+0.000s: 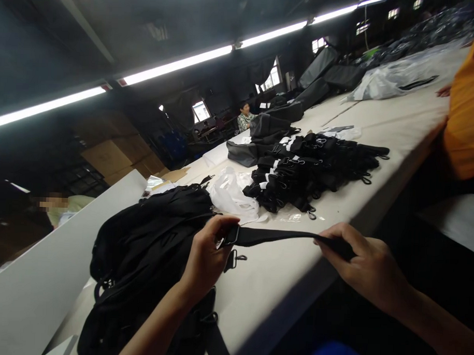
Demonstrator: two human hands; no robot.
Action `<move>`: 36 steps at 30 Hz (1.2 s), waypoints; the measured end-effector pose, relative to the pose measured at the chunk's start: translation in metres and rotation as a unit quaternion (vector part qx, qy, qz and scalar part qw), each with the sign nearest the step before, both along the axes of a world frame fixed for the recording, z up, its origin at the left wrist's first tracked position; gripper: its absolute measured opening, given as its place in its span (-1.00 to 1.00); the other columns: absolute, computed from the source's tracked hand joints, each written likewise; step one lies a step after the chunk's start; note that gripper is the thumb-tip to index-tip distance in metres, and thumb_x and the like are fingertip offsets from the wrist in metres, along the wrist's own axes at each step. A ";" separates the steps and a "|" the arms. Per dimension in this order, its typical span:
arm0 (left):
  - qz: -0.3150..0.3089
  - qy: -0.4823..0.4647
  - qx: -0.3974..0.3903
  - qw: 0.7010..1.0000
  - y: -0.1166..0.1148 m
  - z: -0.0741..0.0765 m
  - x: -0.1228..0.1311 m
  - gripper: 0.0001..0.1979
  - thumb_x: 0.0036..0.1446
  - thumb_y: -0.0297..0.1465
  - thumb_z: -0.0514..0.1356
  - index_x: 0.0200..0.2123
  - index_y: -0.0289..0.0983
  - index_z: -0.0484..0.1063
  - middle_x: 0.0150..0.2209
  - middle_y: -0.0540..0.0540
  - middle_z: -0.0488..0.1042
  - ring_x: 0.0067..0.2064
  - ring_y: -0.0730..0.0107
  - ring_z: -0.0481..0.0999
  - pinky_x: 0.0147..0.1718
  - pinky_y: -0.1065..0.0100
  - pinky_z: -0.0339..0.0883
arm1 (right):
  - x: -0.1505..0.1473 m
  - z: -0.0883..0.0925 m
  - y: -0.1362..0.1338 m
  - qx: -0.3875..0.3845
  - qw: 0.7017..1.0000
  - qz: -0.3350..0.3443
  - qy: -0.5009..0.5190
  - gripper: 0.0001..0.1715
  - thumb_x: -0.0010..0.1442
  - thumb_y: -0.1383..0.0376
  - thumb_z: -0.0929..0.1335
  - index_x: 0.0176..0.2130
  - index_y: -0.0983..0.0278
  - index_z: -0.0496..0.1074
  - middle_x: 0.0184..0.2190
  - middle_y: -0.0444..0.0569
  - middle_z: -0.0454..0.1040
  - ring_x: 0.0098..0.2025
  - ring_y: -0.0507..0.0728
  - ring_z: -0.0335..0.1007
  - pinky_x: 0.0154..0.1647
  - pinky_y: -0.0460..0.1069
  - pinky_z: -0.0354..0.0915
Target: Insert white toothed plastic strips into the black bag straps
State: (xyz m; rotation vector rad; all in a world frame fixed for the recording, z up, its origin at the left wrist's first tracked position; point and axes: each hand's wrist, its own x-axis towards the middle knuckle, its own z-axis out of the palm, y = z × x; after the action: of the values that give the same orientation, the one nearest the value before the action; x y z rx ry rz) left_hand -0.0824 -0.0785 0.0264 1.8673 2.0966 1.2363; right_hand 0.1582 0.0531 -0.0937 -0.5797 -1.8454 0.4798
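A black webbing strap (277, 236) stretches between my two hands above the table's front edge. My left hand (211, 249) is closed on its left end, at a dark slider buckle (232, 234). Under that hand hangs a metal snap hook (240, 258) on a short piece of webbing. My right hand (364, 265) pinches the strap farther along, thumb and fingers pressed together. Left of my left hand lies a black bag (153, 231), its lower part partly hidden by my forearm.
Bundled black straps with hooks (315, 170) are heaped on the white table (256, 292), beside a white plastic bag (234, 193). A pale panel (63, 259) stands at the left. A person in orange (468, 113) is at the right edge; two others are farther back.
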 end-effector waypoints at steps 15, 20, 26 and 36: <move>-0.138 -0.165 -0.176 0.961 0.015 -0.057 0.076 -0.87 0.09 -0.42 0.19 -0.24 -0.16 0.45 -0.36 0.00 0.46 -0.30 0.30 0.41 -0.32 0.33 0.26 | -0.010 0.037 -0.010 -0.194 0.967 0.123 0.115 -0.67 0.13 0.43 0.32 -0.07 0.25 0.33 -0.32 -0.07 0.44 -0.30 0.09 0.39 -0.30 -0.07 0.29; -0.090 -0.072 -0.034 0.993 0.016 -0.061 0.057 -0.61 -0.03 -0.57 0.10 -0.15 -0.09 0.47 -0.26 -0.06 0.50 -0.23 0.22 0.46 -0.25 0.26 0.31 | 0.009 0.034 -0.008 -0.418 0.787 0.450 -0.062 -0.58 -0.14 0.24 0.57 -0.30 0.35 0.45 -0.44 -0.15 0.39 -0.41 0.01 0.27 -0.43 -0.14 0.16; -0.061 -0.254 -0.061 0.963 0.012 -0.032 0.060 -0.72 0.22 -0.18 0.07 -0.15 -0.16 0.47 -0.41 -0.04 0.43 -0.51 0.38 0.35 -0.61 0.38 0.24 | 0.002 0.018 -0.022 -0.450 0.711 0.540 -0.003 -0.55 0.07 0.06 0.50 -0.34 0.42 0.44 -0.58 -0.06 0.45 -0.61 -0.03 0.27 -0.56 -0.15 0.09; -0.097 -0.216 -0.022 0.971 0.029 -0.007 0.076 -0.69 -0.01 -0.55 0.13 -0.19 -0.19 0.51 -0.32 -0.01 0.54 -0.31 0.33 0.53 -0.41 0.42 0.40 | -0.032 0.058 -0.018 -0.406 0.738 0.531 0.091 -0.61 0.19 0.08 0.44 -0.26 0.37 0.39 -0.54 -0.09 0.48 -0.55 0.01 0.38 -0.50 -0.12 0.29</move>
State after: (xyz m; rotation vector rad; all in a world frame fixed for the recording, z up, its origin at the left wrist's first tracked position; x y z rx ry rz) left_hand -0.0068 -0.0499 0.0192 1.5611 1.6614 1.3823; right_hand 0.1261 0.0351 -0.0353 0.0832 -1.5453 2.0956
